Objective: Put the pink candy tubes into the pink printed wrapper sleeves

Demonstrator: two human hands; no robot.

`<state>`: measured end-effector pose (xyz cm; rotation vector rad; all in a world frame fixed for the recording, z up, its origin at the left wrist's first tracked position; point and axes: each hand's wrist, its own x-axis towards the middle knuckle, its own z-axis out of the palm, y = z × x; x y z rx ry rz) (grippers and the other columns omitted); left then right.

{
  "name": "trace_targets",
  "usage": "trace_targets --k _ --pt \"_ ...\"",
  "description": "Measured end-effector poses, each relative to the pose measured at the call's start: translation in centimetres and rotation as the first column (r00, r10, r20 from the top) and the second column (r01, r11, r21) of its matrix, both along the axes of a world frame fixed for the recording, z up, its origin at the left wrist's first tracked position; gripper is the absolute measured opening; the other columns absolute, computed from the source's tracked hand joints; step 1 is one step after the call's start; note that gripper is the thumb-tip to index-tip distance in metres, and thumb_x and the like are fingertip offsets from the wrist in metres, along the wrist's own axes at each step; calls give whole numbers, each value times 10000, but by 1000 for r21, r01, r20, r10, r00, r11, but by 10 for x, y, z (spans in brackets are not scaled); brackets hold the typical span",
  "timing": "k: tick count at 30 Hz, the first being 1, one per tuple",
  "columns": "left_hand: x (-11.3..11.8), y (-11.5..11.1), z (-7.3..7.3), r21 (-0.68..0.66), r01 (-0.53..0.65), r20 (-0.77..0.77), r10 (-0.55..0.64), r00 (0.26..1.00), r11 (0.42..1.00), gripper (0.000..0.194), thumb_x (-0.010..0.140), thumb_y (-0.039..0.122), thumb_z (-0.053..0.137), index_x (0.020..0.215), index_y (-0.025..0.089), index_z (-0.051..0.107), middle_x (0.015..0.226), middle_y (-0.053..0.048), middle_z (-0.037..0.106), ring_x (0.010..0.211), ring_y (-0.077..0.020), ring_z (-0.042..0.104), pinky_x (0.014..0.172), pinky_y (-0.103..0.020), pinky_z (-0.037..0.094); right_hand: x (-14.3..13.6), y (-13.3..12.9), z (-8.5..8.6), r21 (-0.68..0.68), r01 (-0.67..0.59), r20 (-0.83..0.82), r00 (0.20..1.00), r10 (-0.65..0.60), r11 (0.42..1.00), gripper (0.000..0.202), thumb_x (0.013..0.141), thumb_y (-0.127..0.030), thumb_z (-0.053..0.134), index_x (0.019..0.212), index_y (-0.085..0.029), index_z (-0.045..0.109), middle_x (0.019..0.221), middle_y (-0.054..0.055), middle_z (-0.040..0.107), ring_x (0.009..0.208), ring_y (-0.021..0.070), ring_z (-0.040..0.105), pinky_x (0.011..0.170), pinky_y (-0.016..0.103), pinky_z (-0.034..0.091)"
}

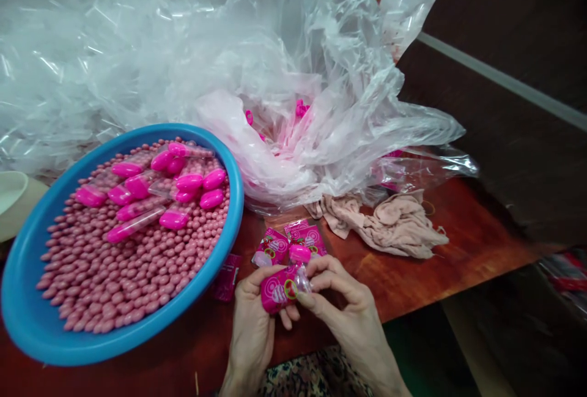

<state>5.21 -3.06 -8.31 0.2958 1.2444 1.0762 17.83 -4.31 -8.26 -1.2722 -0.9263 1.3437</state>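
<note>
My left hand (257,311) is closed round a pink printed packet (276,290) with a green-ringed picture. At the packet's right end, the thumb and fingers of my right hand (337,293) pinch a small clear plastic piece (302,279). A bright pink cap (299,254) shows just above it. Behind my hands, more pink packets (306,236) lie on the red-brown table (413,281). To the left stands a blue basin (237,201) full of small pink balls (137,281), with clear tubes with pink caps (137,222) on top.
A large open plastic bag (321,79) with pink pieces inside spreads behind the packets. Clear plastic wrapping (92,66) covers the back left. A crumpled beige cloth (398,226) lies to the right. A pale bowl (21,204) stands at the far left.
</note>
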Motion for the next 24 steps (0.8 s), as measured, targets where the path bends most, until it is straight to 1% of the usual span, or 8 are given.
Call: trace_targets --k 3,7,9,12,15,18,20,24 --pt "-2 -1 -1 -34 -6 28 7 1000 999 126 516 149 773 637 170 745 350 13 590 268 -65 481 277 -103 339 0 -3 2 126 8 116 993 -22 992 141 720 -197 754 601 -240 691 796 5 578 780 178 572 720 295 443" --pt "-1 -2 -2 -67 20 73 -15 997 998 106 508 181 781 609 183 747 342 24 577 228 -35 414 251 -90 297 2 -5 8 351 -26 284 956 -80 936 95 697 -212 789 650 -244 714 735 7 574 729 180 550 644 295 448" --pt "1 -3 -1 -62 43 91 -37 995 997 98 520 209 788 610 194 753 353 18 589 222 -33 404 242 -90 280 2 -5 10 384 -36 263 962 -72 923 91 706 -229 785 652 -245 713 703 5 565 706 176 541 607 288 447" --pt "3 -3 3 -22 96 85 -94 992 995 146 553 195 786 698 213 778 437 -4 657 254 -59 466 261 -114 331 -1 -5 13 319 -1 143 989 -47 948 123 764 -255 734 648 -245 693 731 5 565 699 173 555 605 293 458" --pt "0 -3 7 215 185 -172 -150 974 959 282 580 90 765 793 272 792 689 -27 765 502 -122 651 493 -157 511 -2 -4 13 317 12 156 986 -65 948 132 816 -189 663 695 -241 672 760 9 616 756 188 571 691 327 459" --pt "-6 -5 4 383 284 -389 -126 913 879 296 614 65 744 772 310 794 703 -14 774 652 -154 691 653 -172 524 -1 -2 10 408 -20 218 973 -76 913 140 818 -123 638 752 -241 673 665 -9 635 701 180 537 663 326 438" --pt "-8 -9 1 312 301 -366 -178 913 901 272 623 90 747 781 306 795 643 -16 763 543 -140 663 548 -166 510 0 -2 8 457 -34 263 960 -99 889 130 800 -121 670 784 -248 686 614 -28 628 606 158 499 631 326 415" --pt "-6 -19 -2 81 300 -147 -287 947 950 228 596 140 772 788 259 800 523 -27 713 335 -91 525 359 -161 420 2 -10 8 470 -87 337 937 -88 878 211 753 -108 715 883 -274 707 589 -45 631 497 134 483 639 355 395"
